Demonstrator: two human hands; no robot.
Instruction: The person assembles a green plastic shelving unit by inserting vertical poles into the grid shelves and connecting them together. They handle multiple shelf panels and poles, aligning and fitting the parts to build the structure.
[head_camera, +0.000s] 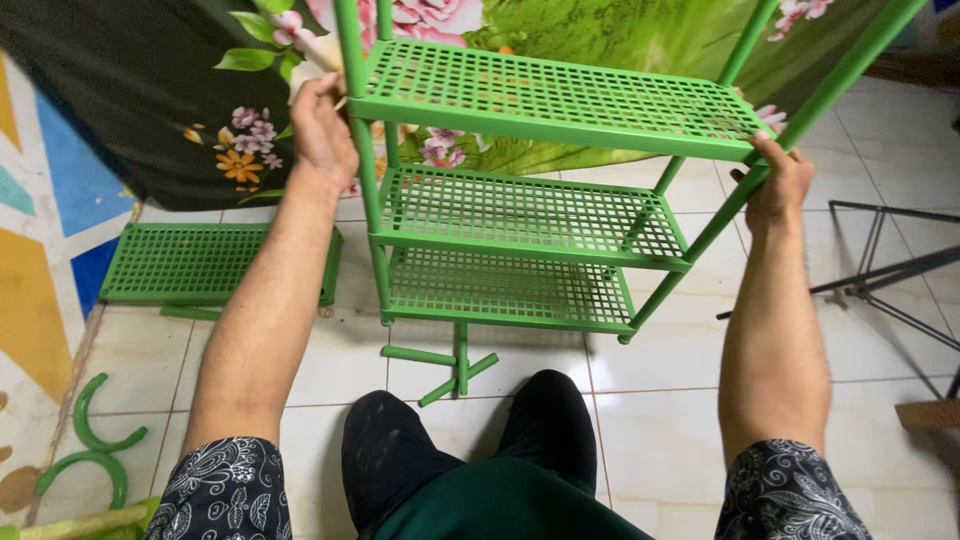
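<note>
**Inspector:** Item: green rack (520, 210), three perforated shelves on round tubular posts, standing on the tiled floor (680, 400) directly ahead of the seated person. It leans slightly toward the viewer.

**Clerk:** Hands?

**Inspector:** Left hand (322, 125) is closed round the near left post, level with the top shelf. Right hand (778, 180) grips the near right post just under the top shelf's corner. Both arms are extended.

**Clerk:** Step in hand?

**Inspector:** By my judgement, assembly at the stage of seating or squaring the posts with the top tier in place. A fourth shelf (215, 262) lies flat on the floor to the left, well apart from the rack, so at least one tier appears unfitted.

**Clerk:** What would the next move call for?

**Inspector:** An even hold on both posts so the frame stays square, then a free hand for loose parts. Short tubes (450, 365) lie on the floor just in front of the rack's base; two curved pieces (95, 450) lie far left.

**Clerk:** Materials?

**Inspector:** Shelves look like moulded plastic or coated metal; I cannot tell which from here. Square grid holes, smooth rims, matt finish. Tiles are glossy and pale. A floral cloth (200, 90) hangs behind. A dark metal stand (880, 275) sits to the right.
</note>
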